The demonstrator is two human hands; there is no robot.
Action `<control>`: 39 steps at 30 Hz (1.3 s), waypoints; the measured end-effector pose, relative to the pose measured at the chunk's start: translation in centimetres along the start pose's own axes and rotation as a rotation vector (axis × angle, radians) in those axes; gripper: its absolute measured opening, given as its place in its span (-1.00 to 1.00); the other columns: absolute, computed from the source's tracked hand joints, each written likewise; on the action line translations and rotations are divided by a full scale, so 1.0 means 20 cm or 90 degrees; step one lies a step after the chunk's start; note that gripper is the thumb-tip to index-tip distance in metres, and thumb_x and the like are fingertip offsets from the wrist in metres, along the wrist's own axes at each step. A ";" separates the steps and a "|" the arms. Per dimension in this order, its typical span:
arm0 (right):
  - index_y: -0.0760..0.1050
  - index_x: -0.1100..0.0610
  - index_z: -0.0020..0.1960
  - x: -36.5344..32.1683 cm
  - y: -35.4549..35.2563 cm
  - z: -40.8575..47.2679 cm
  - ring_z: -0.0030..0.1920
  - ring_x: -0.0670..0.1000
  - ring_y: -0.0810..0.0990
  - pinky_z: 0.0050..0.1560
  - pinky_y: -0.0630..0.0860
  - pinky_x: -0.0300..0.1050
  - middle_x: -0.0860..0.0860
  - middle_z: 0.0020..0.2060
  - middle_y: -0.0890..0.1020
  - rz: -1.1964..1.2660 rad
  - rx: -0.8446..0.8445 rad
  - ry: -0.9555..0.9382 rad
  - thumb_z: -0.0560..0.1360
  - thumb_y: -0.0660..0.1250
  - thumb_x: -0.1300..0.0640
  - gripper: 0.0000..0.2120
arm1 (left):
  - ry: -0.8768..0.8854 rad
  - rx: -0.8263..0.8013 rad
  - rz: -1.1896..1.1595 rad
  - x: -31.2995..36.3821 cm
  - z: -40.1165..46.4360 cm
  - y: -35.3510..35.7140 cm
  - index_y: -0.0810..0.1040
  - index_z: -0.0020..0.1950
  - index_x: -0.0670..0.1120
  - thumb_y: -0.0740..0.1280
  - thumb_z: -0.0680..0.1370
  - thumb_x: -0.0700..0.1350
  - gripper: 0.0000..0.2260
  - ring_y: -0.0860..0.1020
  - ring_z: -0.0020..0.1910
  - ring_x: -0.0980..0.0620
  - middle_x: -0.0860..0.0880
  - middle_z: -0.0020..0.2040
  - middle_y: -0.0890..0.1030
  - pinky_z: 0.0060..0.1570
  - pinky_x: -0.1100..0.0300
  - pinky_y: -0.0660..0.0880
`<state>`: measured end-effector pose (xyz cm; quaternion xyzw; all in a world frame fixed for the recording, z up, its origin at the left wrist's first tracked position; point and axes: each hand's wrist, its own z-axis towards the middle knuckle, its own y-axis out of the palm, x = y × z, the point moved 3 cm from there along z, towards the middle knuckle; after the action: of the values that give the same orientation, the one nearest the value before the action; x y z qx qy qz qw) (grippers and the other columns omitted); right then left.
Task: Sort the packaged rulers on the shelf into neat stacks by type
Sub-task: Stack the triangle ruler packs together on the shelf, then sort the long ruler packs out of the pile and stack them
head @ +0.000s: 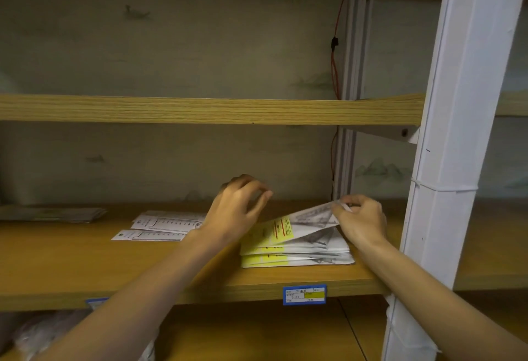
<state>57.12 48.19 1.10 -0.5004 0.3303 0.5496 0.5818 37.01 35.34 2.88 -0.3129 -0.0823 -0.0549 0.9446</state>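
A stack of packaged rulers with yellow labels (297, 255) lies on the wooden shelf (200, 283), right of centre. My right hand (361, 222) pinches the far right corner of the top package (303, 225) and lifts it, so it tilts up off the stack. My left hand (238, 206) hovers above the stack's left end with fingers loosely curled, holding nothing. Left of that hand lie white packaged straight rulers (163, 226) in a loose overlapping pile. A flat darker pile of packages (54, 213) sits at the far left of the shelf.
A white metal upright (445, 160) stands right of the stack. Another wooden shelf board (200, 109) runs above. A blue and yellow price tag (304, 294) is fixed to the shelf's front edge. A red cable (334, 60) hangs at the back corner. Bagged goods (37, 335) lie below left.
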 end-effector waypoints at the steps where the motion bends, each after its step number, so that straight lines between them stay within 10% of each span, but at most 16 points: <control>1: 0.52 0.05 0.06 0.02 0.00 0.00 0.01 0.09 0.60 -0.32 0.45 -0.29 0.13 0.06 0.60 -0.026 -0.006 -0.011 0.53 0.37 0.17 -0.88 | -0.004 0.003 0.004 -0.01 -0.01 0.00 0.60 0.04 -0.07 0.25 0.58 0.05 -0.77 0.55 -0.02 0.00 -0.01 -0.01 0.59 -0.09 0.05 0.52; 7: 0.51 0.11 0.20 0.05 0.00 -0.04 -0.15 -0.09 0.49 -0.30 0.39 -0.31 0.03 -0.01 0.59 -0.197 -0.033 -0.103 0.57 0.32 0.09 -0.77 | -0.014 -0.016 0.020 -0.05 -0.04 0.01 0.60 0.07 -0.08 0.29 0.58 -0.04 -0.83 0.56 -0.04 0.03 -0.01 0.01 0.59 -0.08 0.04 0.54; 15: 0.46 0.05 0.28 0.09 0.01 -0.08 0.25 0.11 0.47 0.27 0.38 0.06 0.05 0.11 0.59 -0.349 -0.073 -0.131 0.59 0.25 0.03 -0.72 | -0.031 -0.023 0.035 -0.08 -0.09 -0.01 0.59 0.02 -0.09 0.22 0.57 0.07 -0.73 0.56 -0.07 -0.01 -0.02 -0.02 0.58 -0.15 -0.02 0.55; 39: 0.54 0.12 0.14 -0.37 0.92 -0.53 0.12 0.03 0.53 0.16 0.43 -0.07 -0.05 -0.03 0.58 -0.104 -0.026 -0.294 0.57 0.28 0.16 -0.83 | -0.087 -0.111 0.125 -0.88 -0.49 -0.60 0.55 0.13 -0.02 0.29 0.57 -0.02 -0.83 0.54 0.05 -0.06 0.00 0.07 0.60 -0.04 0.03 0.48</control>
<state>39.82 34.00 0.96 -0.3986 0.1355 0.6070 0.6741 19.06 20.70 -1.21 -0.4036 -0.1101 0.0521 0.9068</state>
